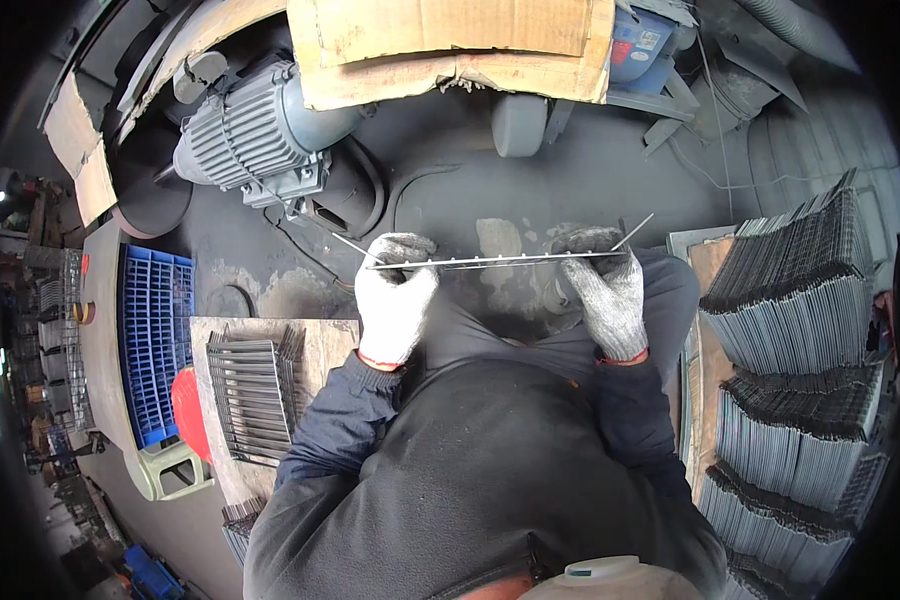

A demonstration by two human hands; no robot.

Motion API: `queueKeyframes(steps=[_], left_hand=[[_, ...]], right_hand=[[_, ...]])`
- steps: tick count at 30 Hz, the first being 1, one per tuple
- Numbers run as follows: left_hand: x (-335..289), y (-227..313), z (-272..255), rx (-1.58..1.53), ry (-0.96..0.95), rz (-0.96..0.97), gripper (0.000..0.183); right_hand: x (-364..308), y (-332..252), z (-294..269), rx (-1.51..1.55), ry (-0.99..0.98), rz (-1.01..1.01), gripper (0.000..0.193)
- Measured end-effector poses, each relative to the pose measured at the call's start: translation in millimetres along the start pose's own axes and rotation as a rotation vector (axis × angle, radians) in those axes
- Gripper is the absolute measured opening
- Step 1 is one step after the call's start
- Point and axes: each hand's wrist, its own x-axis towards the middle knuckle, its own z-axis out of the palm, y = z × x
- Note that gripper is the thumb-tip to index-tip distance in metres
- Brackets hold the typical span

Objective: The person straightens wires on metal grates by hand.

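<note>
Taking the motor (245,135) as reference, I locate the grid (500,262) to its right and nearer the wearer, roughly level and seen almost edge-on. The left hand (395,300), gloved, pinches the end closer to the motor; the right hand (610,300), also gloved, pinches the end farther from it. I cannot tell the exact fingertip placement behind the metal. A rod (355,247) slants outward at each end.

Cautions, in my judgement:
1. Unequal grip would tilt the grid; loose glove fabric could let one end slip.
2. Uneven hand pressure could bow the thin metal.
3. Swinging the near end toward the motor could snag its rod there.
4. A wide swing the other way could knock the stacks (790,325), far right of the motor.
</note>
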Motion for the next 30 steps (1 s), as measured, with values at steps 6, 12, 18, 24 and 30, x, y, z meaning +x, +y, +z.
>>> queueKeyframes(steps=[6, 12, 18, 24, 30], left_hand=[[-6.3, 1.0, -3.6, -0.018, 0.062, 0.003, 0.026], [-7.6, 13.0, 0.5, -0.055, 0.094, -0.014, 0.024], [2.5, 11.5, 0.9, 0.115, 0.130, 0.264, 0.023], [16.2, 12.5, 13.2, -0.101, 0.072, 0.363, 0.026], [17.1, 0.1, 6.8, -0.056, 0.039, 0.388, 0.028]], right_hand=[[0.6, -0.3, 8.5, 0.010, -0.002, 0.074, 0.022], [-0.6, 9.7, 11.1, 0.034, -0.008, 0.047, 0.044], [-0.9, 7.1, 23.5, -0.955, 0.326, -0.800, 0.115], [-4.4, 4.3, 30.0, -0.851, 0.395, -0.730, 0.123], [-4.3, 6.1, 33.5, -0.626, 0.284, -0.619, 0.118]])
